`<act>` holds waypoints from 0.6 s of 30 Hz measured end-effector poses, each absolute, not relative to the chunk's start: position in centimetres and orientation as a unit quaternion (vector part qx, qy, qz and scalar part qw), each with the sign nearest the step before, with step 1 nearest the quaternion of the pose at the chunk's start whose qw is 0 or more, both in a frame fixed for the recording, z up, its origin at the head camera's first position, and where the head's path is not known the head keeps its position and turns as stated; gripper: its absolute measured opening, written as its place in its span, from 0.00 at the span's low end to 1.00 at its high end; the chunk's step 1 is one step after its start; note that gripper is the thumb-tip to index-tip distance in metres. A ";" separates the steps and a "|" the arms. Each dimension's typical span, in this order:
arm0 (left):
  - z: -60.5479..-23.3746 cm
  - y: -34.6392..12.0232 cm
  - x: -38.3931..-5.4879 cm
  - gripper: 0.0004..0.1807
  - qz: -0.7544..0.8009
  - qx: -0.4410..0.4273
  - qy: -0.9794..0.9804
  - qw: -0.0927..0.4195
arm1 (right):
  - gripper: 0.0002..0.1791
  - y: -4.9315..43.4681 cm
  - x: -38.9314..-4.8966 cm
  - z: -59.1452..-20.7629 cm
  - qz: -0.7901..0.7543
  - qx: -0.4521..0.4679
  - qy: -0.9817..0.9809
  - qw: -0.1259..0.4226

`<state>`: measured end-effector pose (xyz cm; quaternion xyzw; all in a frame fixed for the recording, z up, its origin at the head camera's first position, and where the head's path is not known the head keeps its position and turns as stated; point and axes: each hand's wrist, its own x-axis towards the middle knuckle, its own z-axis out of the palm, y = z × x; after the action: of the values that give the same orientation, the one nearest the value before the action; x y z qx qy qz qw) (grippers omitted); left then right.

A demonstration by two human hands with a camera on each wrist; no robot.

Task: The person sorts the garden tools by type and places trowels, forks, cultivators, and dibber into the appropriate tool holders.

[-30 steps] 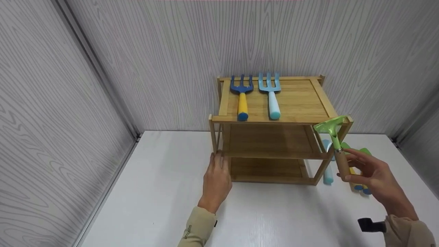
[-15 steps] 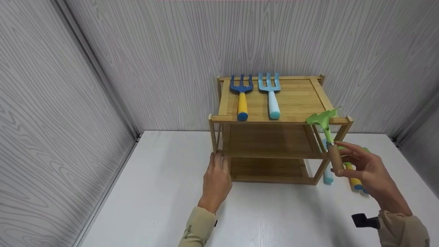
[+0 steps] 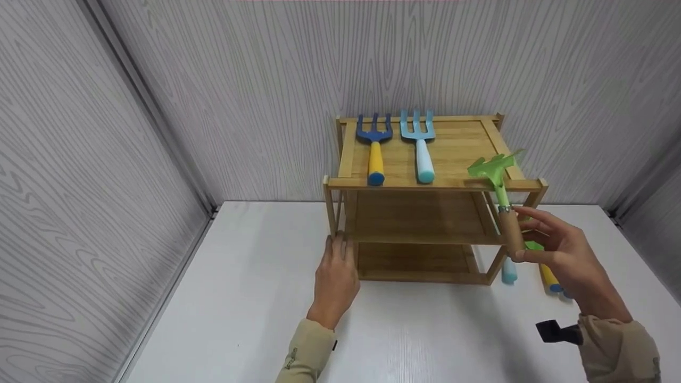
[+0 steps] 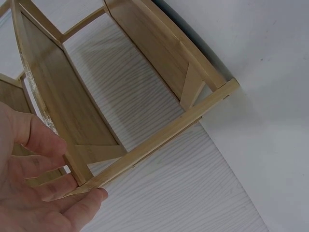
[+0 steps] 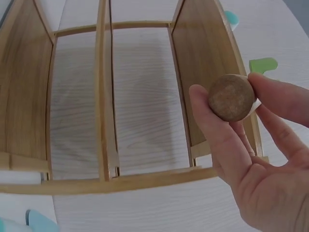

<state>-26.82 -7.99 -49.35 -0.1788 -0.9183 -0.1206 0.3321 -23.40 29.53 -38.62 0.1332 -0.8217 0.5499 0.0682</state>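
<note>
A green hand rake (image 3: 490,169) with a wooden handle is pinched between the thumb and fingers of my right hand (image 3: 558,252). Its tined head is over the front right part of the wooden rack's top shelf (image 3: 468,149); I cannot tell whether it touches. In the right wrist view, the round handle end (image 5: 231,97) faces the camera. My left hand (image 3: 337,279) holds the rack's front left post (image 4: 159,140), its fingers on both sides of it. On the top shelf lie a dark blue fork with a yellow handle (image 3: 376,157) and a light blue fork (image 3: 424,157).
Beside the rack's right side, a light blue-handled tool (image 3: 509,271) and yellow-handled tools (image 3: 549,279) lie on the white table (image 3: 415,330), partly hidden by my right hand. The middle shelf (image 3: 415,215) and bottom shelf (image 3: 415,259) are below. Patterned walls (image 3: 239,80) stand behind and left.
My right hand has moved left and up with the hand rake, bringing its head from the rack's front right corner to over the top shelf. My left hand has stayed at the post.
</note>
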 end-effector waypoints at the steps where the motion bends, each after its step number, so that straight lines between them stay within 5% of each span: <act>1: -49.3 -8.0 -26.8 0.25 -0.120 -0.179 -0.918 0.333 | 0.43 29.4 -23.5 -38.5 0.551 0.132 -0.822 0.066; 18: -49.3 -7.9 -26.8 0.26 -0.116 -0.175 -0.917 0.338 | 0.37 28.9 -25.0 -35.2 0.686 0.129 -0.716 -0.007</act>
<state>-26.80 -7.90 -49.27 -0.1745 -0.9174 -0.1159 0.3384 -24.99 28.91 -35.22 0.1289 -0.7157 0.6864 -0.0069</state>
